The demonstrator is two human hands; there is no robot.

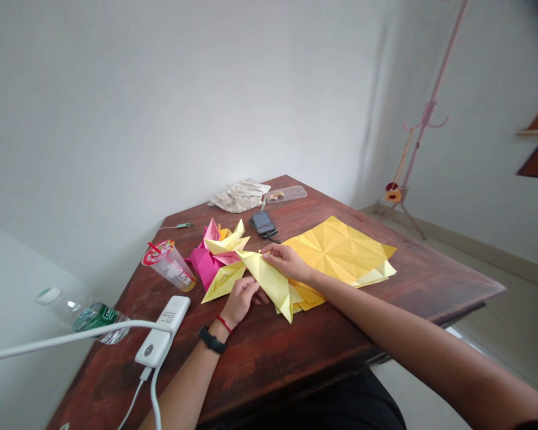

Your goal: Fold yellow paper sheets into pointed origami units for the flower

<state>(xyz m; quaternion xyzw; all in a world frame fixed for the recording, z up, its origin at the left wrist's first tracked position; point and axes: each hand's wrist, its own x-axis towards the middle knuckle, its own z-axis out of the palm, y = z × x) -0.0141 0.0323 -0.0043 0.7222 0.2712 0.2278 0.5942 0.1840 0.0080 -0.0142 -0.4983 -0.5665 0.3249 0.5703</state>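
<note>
A pale yellow folded paper (pixel 271 278) is held between both hands, tilted up off the table. My left hand (pixel 242 298) grips its lower left edge, thumb on top and some fingers hidden beneath. At the upper edge my right hand (pixel 286 261) pinches the same paper. Just left lie several folded paper pieces: a magenta one (pixel 205 267), a pink one (pixel 212 232) and pale yellow ones (pixel 224 280). Under my right wrist and beyond it rests a stack of creased golden-yellow paper sheets (pixel 340 248).
On the dark wooden table (pixel 269 358) stand a plastic cup (pixel 174 269), a bottle (pixel 89 313) and a white power strip (pixel 163 331) with cables. Farther back are a phone (pixel 263 223), a crumpled cloth (pixel 239 196) and a clear plastic tray (pixel 291 193). A pink coat rack (pixel 430 107) rises at right.
</note>
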